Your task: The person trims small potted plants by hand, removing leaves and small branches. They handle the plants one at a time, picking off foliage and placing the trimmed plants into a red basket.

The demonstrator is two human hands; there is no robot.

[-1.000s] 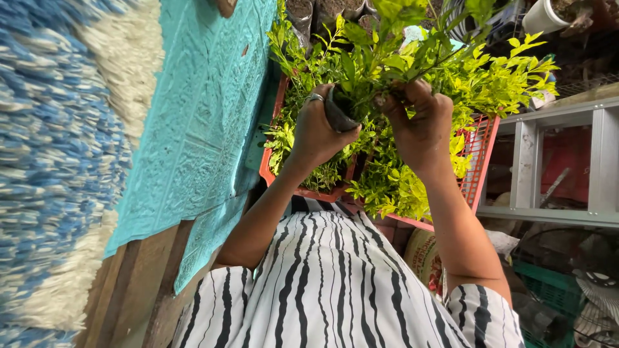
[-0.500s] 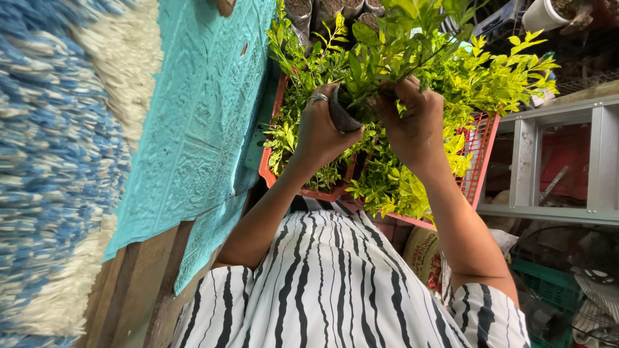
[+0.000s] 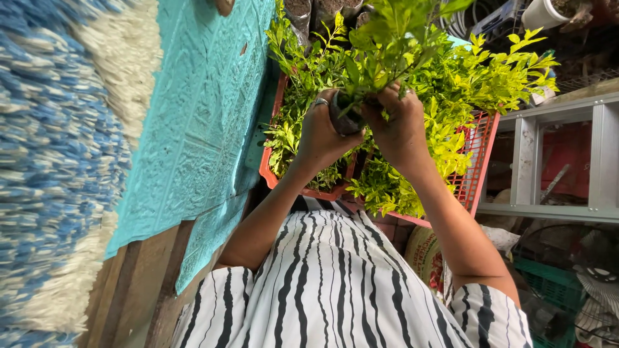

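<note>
My left hand [image 3: 319, 132], with a ring on one finger, is wrapped around a small dark seedling pot [image 3: 343, 120]. My right hand [image 3: 394, 125] presses against the pot's other side, its fingers closed on the base of the leafy green plant [image 3: 377, 55] that grows from it. Both hands hold the pot above a red plastic crate [image 3: 482, 161] packed with yellow-green seedlings [image 3: 451, 96]. My striped shirt fills the bottom of the view.
A turquoise embossed sheet [image 3: 200, 122] lies to the left, beside a blue and white shaggy rug [image 3: 58, 161]. Grey metal shelving [image 3: 554, 161] stands on the right. A white pot [image 3: 541, 13] is at the top right, and more dark pots [image 3: 300, 9] at the top.
My right hand has shifted left, closer against the pot, and its fingers have tightened on the plant's base. The left hand keeps its grip on the pot.
</note>
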